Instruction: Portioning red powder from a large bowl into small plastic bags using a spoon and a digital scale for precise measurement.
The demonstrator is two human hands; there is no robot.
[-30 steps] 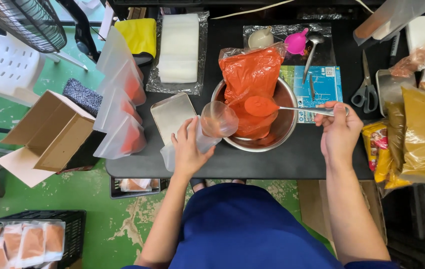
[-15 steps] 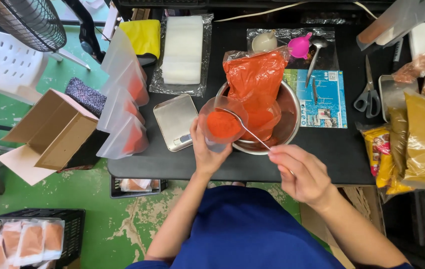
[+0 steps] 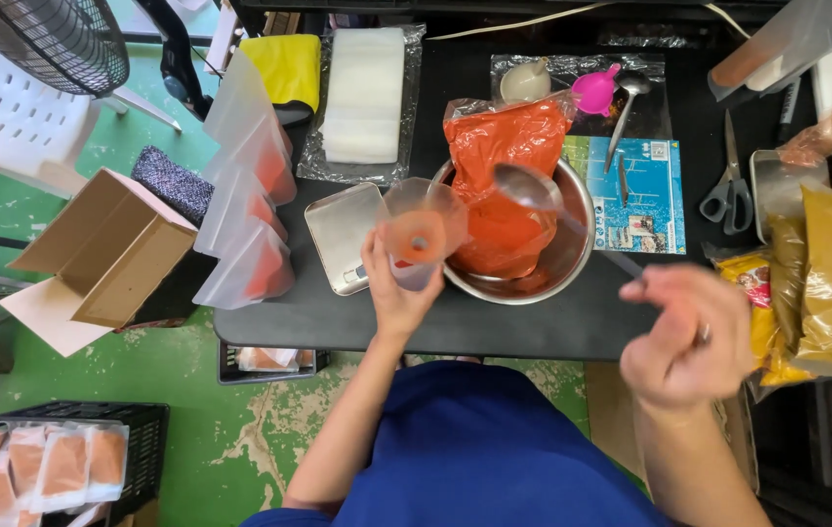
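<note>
Two hands are busy: your left hand [image 3: 394, 293] is clamped on a clear funnel-topped pouch [image 3: 420, 237] beside the steel bowl [image 3: 572, 256], while your right hand [image 3: 686, 337] pinches a long spoon [image 3: 531, 187], its bowl just right of the funnel.

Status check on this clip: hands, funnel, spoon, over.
Left hand holds clear funnel coated with red powder. Right hand holds long spoon, bowl empty, above the steel bowl. Nothing between them.
</note>
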